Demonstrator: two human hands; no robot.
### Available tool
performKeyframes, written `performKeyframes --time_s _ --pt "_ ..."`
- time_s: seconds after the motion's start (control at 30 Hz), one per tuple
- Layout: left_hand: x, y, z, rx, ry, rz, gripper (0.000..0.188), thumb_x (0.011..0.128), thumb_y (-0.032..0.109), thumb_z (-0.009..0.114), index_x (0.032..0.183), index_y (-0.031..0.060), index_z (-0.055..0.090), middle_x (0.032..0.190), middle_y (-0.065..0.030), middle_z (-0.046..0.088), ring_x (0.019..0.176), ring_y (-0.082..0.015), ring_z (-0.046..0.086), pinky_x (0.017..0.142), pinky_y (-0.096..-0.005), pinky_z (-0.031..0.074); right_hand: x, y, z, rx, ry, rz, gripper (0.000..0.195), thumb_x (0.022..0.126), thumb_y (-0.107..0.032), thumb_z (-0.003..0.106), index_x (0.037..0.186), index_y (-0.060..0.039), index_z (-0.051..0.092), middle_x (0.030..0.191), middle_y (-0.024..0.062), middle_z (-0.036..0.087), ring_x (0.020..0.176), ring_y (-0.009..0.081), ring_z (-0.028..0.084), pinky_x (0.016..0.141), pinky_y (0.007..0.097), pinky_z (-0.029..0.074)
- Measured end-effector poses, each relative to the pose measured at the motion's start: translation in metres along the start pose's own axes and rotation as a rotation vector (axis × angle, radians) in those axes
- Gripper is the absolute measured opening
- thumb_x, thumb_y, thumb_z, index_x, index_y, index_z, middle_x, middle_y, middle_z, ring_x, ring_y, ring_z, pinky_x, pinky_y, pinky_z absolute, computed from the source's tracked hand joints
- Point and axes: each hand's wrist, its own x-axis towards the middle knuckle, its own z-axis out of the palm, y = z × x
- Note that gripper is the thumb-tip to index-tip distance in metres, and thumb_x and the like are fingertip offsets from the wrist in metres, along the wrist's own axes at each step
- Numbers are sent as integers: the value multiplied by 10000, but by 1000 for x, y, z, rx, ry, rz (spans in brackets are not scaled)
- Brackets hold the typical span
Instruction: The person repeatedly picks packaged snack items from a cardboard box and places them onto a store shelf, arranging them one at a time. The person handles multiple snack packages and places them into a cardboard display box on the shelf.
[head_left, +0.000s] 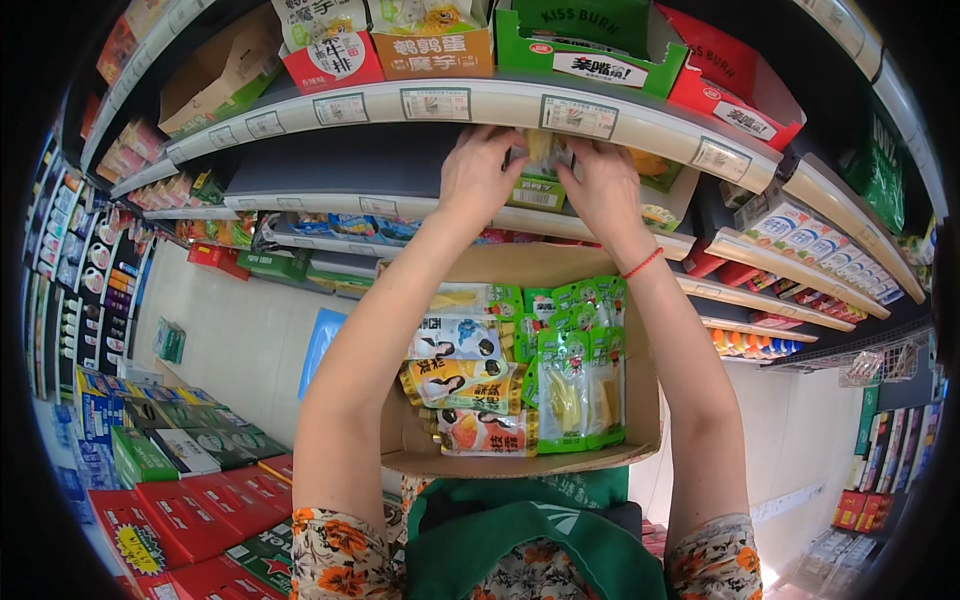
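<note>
Both my hands reach in under the lip of a shelf. Between them is a clear snack packet (538, 146) with pale yellow contents, at a small green display box (538, 196). My left hand (480, 171) grips the packet's left side, its other fingers partly hidden by the shelf edge. On the right side is my right hand (604, 184), thumb low by the box front and fingertips partly out of sight. Below my forearms an open cardboard carton (643, 420) holds green snack packets (564, 394) on the right and spouted drink pouches (487, 433) on the left.
The upper shelf's price rail (510, 101) runs just above my hands, with green (600, 64) and red display boxes (731, 105) over it. A white tray box (679, 196) of packets stands right of my hand. Stacked red cartons (195, 517) fill the lower left. Milk cartons (795, 225) line the right shelves.
</note>
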Motion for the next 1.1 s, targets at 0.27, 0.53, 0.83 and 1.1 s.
performKeyframes --time_s 0.27,0.53,0.83,1.1 --pt "-14 3 7 -37 60 67 188 758 110 730 941 103 686 1111 -100 548 997 -314 570 805 -426 499 -18 -6 2 44 36 -48 139 782 -154 693 889 -66 690 1102 120 595 938 329 582 825 434 470" --pt "-29 -2 16 -217 4 -165 301 788 181 742 1058 82 652 1196 -162 563 977 -318 596 786 -369 515 -28 -14 -6 80 -39 -109 172 744 -88 699 910 -59 664 1038 103 599 900 305 599 851 428 463" --pt "-31 -9 16 -263 -101 -151 252 812 131 711 1023 27 620 1054 -130 610 800 -278 603 703 -343 496 -16 -11 -5 48 -104 -137 140 740 -52 668 876 -74 639 874 92 600 848 305 611 830 420 472" --pt "-38 3 -10 -382 -131 -211 227 838 110 695 1032 31 610 1111 -111 592 851 -210 591 753 -299 483 -16 -33 -30 68 -168 -122 106 774 -55 631 869 -40 587 890 128 586 765 339 634 691 442 519"
